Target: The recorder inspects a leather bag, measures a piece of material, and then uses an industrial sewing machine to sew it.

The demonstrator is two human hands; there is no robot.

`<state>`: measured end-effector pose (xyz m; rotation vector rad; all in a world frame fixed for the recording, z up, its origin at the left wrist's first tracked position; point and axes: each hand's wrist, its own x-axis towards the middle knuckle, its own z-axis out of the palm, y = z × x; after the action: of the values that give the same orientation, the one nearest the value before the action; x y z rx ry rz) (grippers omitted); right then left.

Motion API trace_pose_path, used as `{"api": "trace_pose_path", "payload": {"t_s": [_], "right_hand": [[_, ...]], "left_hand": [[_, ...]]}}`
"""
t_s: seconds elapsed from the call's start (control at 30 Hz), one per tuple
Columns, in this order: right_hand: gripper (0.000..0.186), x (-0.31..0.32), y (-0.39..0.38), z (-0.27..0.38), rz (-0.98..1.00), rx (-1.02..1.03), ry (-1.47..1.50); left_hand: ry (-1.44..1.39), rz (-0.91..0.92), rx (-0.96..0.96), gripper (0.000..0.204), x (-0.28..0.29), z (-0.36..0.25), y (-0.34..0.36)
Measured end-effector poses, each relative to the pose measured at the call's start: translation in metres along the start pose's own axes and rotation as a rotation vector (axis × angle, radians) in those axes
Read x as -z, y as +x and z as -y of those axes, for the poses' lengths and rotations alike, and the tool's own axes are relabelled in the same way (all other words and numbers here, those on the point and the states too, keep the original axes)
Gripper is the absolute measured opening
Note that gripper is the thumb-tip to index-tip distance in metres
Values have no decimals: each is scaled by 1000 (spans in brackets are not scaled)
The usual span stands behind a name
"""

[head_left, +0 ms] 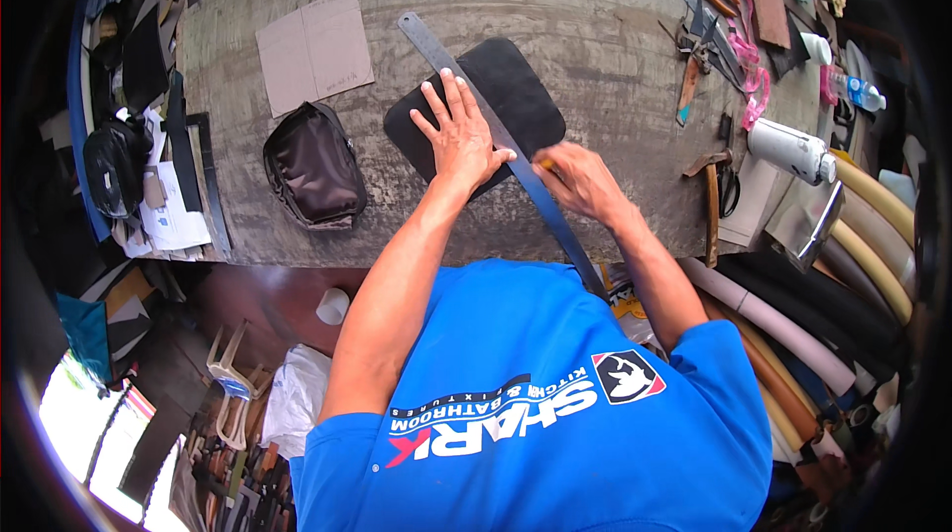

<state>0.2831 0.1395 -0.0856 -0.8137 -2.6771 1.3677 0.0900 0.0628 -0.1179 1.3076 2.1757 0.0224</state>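
The left hand (460, 140) lay spread flat, pressing the metal ruler (496, 145) onto the black leather piece (511, 86). The right hand (580, 180) had its grip closed on a small tool, hardly visible, against the ruler's edge just beside the leather, on the worn surface (585, 16).

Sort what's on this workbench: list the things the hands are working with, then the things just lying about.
In use:
left hand pressing the metal ruler onto the black sheet
right hand gripping a small tool, mostly hidden, at the ruler's edge

Lying about:
dark pouch
cardboard piece
hammer
pink-handled scissors
white bottle
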Motion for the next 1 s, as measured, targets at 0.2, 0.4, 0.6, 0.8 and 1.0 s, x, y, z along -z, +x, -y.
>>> {"api": "trace_pose_path", "payload": {"t_s": [0.2, 0.4, 0.6, 0.8, 1.0], "right_hand": [[29, -1, 164, 6, -161, 82, 14], [16, 14, 147, 13, -592, 159, 311], [23, -17, -75, 17, -351, -316, -101], [78, -80, -199, 36, -86, -651, -274], [86, -96, -206, 29, -257, -631, -353]], "left_hand": [[16, -19, -30, 145, -9, 9, 1], [39, -39, -54, 146, -13, 9, 3], [55, -119, -125, 143, -17, 23, 1], [58, -147, -139, 134, -12, 25, 0], [151, -189, -158, 114, 0, 24, 2]]}}
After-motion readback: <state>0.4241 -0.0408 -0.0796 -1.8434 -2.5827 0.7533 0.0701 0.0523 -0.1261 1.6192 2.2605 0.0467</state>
